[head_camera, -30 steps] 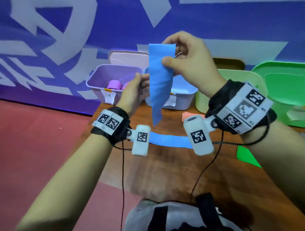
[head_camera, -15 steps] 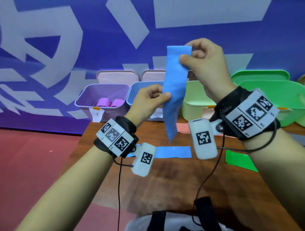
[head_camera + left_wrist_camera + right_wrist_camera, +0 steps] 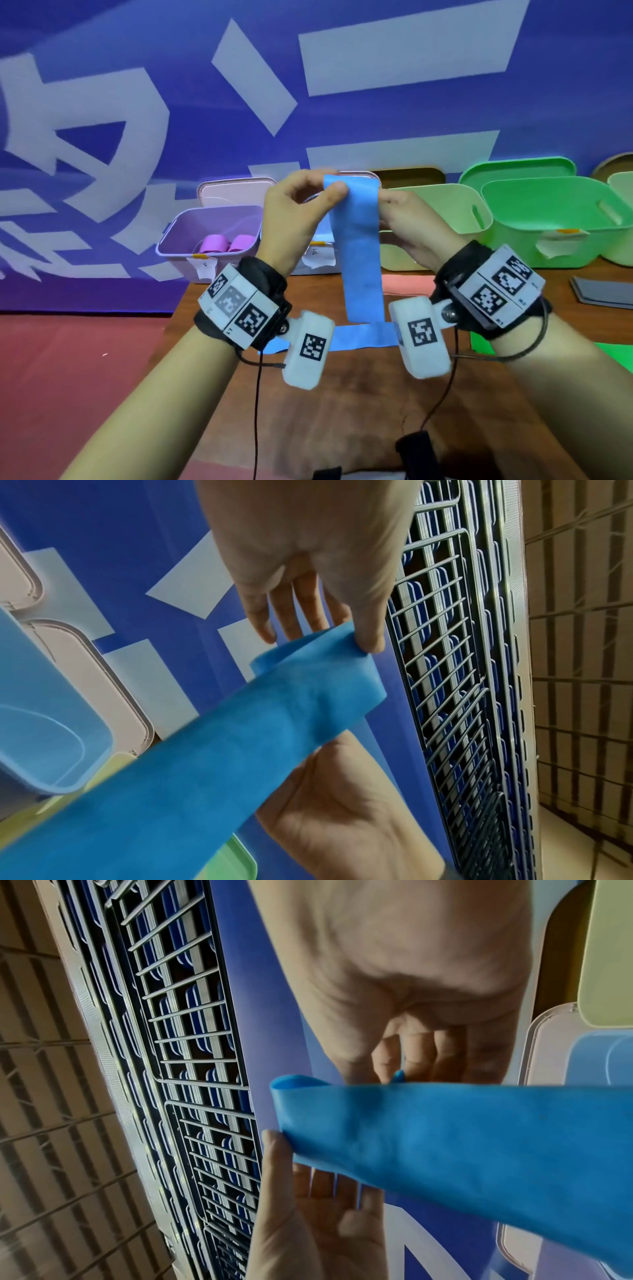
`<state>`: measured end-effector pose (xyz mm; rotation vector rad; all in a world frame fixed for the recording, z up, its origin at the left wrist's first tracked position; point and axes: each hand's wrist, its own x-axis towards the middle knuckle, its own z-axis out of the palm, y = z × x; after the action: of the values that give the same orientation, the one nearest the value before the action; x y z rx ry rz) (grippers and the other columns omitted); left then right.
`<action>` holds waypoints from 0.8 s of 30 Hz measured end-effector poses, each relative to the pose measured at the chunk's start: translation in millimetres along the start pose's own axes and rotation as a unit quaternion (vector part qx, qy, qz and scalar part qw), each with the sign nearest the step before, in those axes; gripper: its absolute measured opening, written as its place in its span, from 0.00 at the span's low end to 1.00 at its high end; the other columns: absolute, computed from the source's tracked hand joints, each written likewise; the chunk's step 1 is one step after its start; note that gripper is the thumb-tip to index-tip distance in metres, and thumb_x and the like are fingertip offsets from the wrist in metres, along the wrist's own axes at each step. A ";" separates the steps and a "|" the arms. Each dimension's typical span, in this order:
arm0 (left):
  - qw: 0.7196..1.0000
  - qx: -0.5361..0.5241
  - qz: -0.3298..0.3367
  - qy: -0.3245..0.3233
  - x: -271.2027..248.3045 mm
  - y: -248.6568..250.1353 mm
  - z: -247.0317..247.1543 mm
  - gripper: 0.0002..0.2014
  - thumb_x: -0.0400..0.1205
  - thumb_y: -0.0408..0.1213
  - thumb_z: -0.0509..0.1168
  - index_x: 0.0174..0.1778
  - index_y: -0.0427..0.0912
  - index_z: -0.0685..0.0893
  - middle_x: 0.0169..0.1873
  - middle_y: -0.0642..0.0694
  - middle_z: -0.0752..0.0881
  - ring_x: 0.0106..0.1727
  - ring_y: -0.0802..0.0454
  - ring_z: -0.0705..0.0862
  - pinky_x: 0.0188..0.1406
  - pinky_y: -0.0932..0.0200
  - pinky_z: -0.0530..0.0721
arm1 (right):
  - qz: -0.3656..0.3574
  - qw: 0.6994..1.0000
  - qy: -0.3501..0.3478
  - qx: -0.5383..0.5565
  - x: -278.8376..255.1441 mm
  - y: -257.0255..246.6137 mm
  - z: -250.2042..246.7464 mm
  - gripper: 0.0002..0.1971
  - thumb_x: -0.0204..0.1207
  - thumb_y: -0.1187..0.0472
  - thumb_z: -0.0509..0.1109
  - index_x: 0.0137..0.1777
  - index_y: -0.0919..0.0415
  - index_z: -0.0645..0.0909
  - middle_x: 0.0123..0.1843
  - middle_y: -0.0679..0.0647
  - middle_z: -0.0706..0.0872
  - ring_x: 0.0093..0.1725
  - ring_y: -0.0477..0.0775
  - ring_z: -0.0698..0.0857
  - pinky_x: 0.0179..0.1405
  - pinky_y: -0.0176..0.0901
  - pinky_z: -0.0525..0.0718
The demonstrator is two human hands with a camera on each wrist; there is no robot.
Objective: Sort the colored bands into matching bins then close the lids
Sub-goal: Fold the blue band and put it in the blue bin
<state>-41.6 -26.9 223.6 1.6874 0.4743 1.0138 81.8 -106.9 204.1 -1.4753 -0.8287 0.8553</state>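
held item: a flat blue elastic band [image 3: 359, 253], hanging upright in the air above the brown wooden table [image 3: 342, 411], its top end curling over into a small fold.
left hand [image 3: 294, 212]: gripping the band's top left corner, thumb pressing the front face against the fingers behind (the remaining fingers are lying fairly straight in the left wrist view).
right hand [image 3: 414, 226]: sitting behind the band's right edge near the top; the fingers are curling at the rolled end, though the exact pinch cannot be told.
second band: another flat blue strip [image 3: 363, 337], lying crosswise on the table below the hanging one.
other strips: a salmon pink strip [image 3: 407, 284] and a bright green strip [image 3: 483, 342], both lying flat on the table.
lilac plastic bin [image 3: 178, 236]: standing open at the far left, holding two purple rolled bands [image 3: 227, 244].
pale blue bin [image 3: 51, 737]: standing open just behind the hands.
pale green bin [image 3: 442, 205] and bright green bin [image 3: 548, 209]: standing open to the right, lids leaning behind.
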 end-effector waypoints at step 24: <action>0.914 -0.167 -0.270 0.251 1.9 -14.0 -24.8 0.12 0.85 0.38 0.61 0.35 0.42 0.75 0.30 0.47 0.79 0.31 0.52 0.77 0.30 0.62 0.78 | -0.066 0.989 -0.047 -0.126 -16.6 13.1 58.0 0.05 0.76 0.66 0.68 0.42 0.62 0.85 0.37 0.55 0.84 0.34 0.44 0.77 0.33 0.30 0.76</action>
<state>-58.3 -6.0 213.4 0.8974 0.9808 1.0297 23.2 -94.6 188.9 -1.5873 -1.1253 0.7460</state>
